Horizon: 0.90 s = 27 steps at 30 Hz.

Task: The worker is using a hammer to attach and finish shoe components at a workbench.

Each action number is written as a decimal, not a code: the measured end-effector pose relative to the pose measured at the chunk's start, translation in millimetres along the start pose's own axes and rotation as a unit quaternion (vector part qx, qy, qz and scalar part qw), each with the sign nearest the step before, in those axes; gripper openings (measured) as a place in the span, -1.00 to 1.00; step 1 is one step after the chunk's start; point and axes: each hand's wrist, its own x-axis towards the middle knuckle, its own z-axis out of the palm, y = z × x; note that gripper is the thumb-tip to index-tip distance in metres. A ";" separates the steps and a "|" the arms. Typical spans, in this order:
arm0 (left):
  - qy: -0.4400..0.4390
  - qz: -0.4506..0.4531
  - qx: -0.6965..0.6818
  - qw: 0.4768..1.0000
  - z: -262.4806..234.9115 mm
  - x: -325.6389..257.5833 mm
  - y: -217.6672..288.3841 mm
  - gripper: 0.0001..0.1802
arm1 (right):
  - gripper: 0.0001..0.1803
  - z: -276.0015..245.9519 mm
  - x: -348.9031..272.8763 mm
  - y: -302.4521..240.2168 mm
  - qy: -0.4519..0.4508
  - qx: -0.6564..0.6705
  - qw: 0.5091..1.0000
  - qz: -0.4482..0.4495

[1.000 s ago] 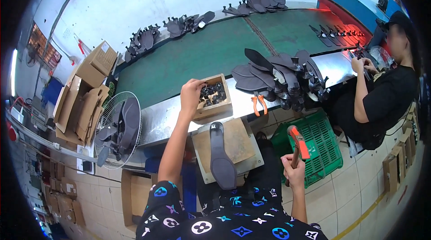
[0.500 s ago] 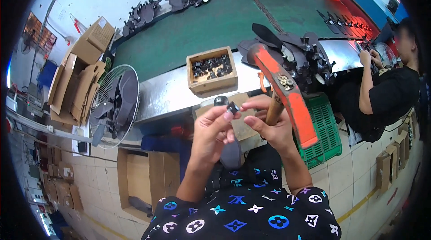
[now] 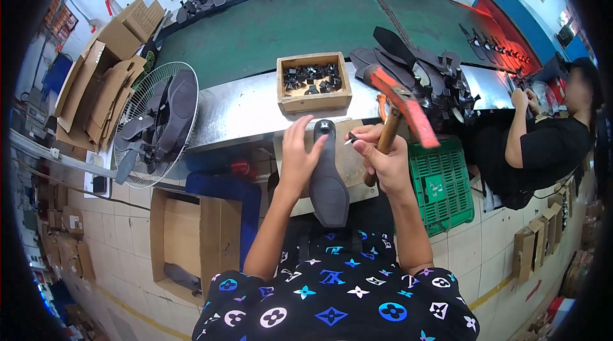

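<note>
Fingers of the left hand (image 3: 300,156) are pressing flat against the dark shoe sole (image 3: 327,178) lying on the work block; the right hand (image 3: 382,161) is gripping a hammer (image 3: 402,108). Sole likely light, flexible; best steadied mid-edge.

Left hand (image 3: 299,157) steadies the dark sole (image 3: 327,178); right hand (image 3: 382,161) grips the orange-headed hammer (image 3: 401,106) just beside it.

A dark shoe sole (image 3: 327,178) stands lengthwise at frame centre, beside a raised, tilted wooden-handled hammer (image 3: 401,106) with an orange-red head.
</note>
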 end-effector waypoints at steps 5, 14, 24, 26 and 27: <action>-0.051 0.069 -0.041 0.996 13.7 17.7 -25.2 -0.62 | -0.76 -10.7 21.5 14.6 -0.009 -0.128 0.991 0.043; -0.026 0.026 -0.082 0.996 3.6 5.2 -12.7 -0.75 | -0.73 -7.2 52.3 44.8 -0.103 -0.285 0.953 -0.017; -0.075 -0.046 -0.148 0.985 7.6 -0.5 -32.8 -0.73 | -0.69 5.2 47.0 25.4 -0.171 -0.514 0.830 -0.133; -0.098 -0.048 -0.135 0.985 3.5 1.6 -32.2 -0.71 | -0.69 2.3 50.0 31.3 -0.168 -0.501 0.838 -0.137; -0.102 -0.036 -0.127 0.986 0.3 4.9 -26.7 -0.71 | -0.70 0.6 51.1 32.8 -0.164 -0.487 0.846 -0.141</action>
